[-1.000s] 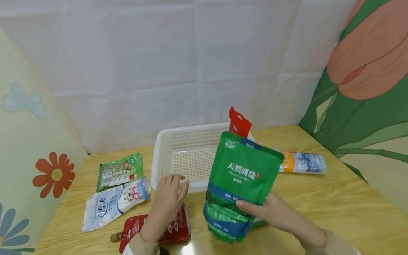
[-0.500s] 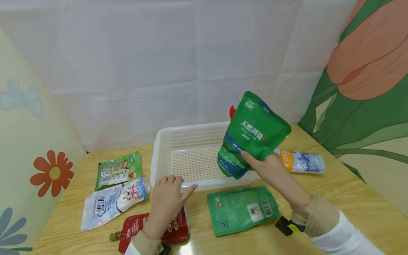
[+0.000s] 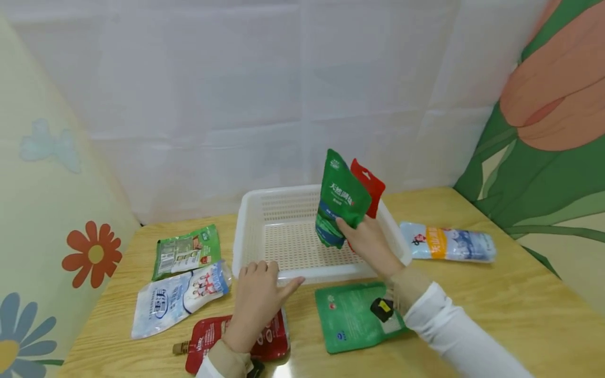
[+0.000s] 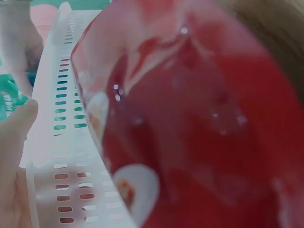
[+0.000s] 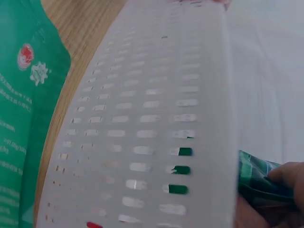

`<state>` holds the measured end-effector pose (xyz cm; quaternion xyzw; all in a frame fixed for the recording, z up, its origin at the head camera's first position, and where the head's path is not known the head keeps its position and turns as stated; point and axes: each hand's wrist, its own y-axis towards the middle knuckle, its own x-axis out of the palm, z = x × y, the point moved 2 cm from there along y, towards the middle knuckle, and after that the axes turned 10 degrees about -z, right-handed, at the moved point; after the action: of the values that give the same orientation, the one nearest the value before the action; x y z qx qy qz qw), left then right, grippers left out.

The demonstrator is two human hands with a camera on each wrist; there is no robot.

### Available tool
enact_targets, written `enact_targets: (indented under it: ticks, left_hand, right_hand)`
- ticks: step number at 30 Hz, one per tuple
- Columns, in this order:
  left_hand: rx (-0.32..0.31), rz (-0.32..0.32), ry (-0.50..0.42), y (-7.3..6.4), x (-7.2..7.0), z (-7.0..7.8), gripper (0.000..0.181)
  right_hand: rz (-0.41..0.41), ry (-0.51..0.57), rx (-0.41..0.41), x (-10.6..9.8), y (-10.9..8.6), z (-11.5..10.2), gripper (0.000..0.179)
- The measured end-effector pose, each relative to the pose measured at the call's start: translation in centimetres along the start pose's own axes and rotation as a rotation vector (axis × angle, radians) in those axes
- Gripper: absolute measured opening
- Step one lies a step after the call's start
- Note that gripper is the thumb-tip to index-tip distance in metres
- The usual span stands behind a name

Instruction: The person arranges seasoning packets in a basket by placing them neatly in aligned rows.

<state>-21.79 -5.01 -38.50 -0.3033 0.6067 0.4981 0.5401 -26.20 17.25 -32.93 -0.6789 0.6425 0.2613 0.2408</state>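
My right hand pinches a green pouch of salt with blue bands, upright over the right part of the white plastic basket. The right wrist view shows the basket's slotted wall, with the pouch's lower part and my fingers beyond it. My left hand lies at the basket's front rim, thumb stretched out to the right; its fingertips are hidden. Inside the basket a red packet stands behind the green pouch. Below my left wrist lies a red spouted Heinz pouch, large in the left wrist view.
Another green pouch lies before the basket, partly under my right wrist. To the left lie a green packet and a white-blue bag. A white-orange-blue bag lies right of the basket. A white sheet hangs behind.
My right hand has lifted the green salt pouch off the table and carried it over the basket, uncovering the other green pouch. My left hand has stayed by the front rim, its thumb spreading outward.
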Motion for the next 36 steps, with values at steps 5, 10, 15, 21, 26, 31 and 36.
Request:
enact_targets:
  ticks: [5,10,15,21,26,31,36]
  left_hand:
    - [0.002,0.000,0.002,0.0,0.1,0.2,0.056]
    - [0.006,0.000,0.007,0.1,0.4,0.3,0.057]
    - [-0.003,-0.017,-0.004,0.1,0.5,0.3,0.059]
    - [-0.011,-0.056,-0.007,0.0,0.3,0.2,0.064]
    - [-0.012,-0.056,-0.009,-0.1,0.2,0.1,0.064]
    - [-0.014,-0.064,-0.024,0.1,0.2,0.0,0.065]
    - [-0.021,-0.073,-0.035,0.2,0.0,-0.1,0.065]
  right_hand:
    - [0.000,0.000,0.065,0.8,1.2,0.9,0.048]
    - [-0.030,-0.022,0.118,1.4,2.0,2.1,0.046]
    - [-0.064,-0.074,0.150,1.7,2.6,3.2,0.046]
    - [-0.146,-0.088,0.188,2.1,2.8,3.5,0.047]
    - [-0.180,-0.127,0.212,2.4,3.1,3.8,0.046]
    - [-0.187,-0.192,0.232,2.5,3.4,4.0,0.047]
    - [-0.201,-0.237,0.246,2.6,3.4,3.8,0.047]
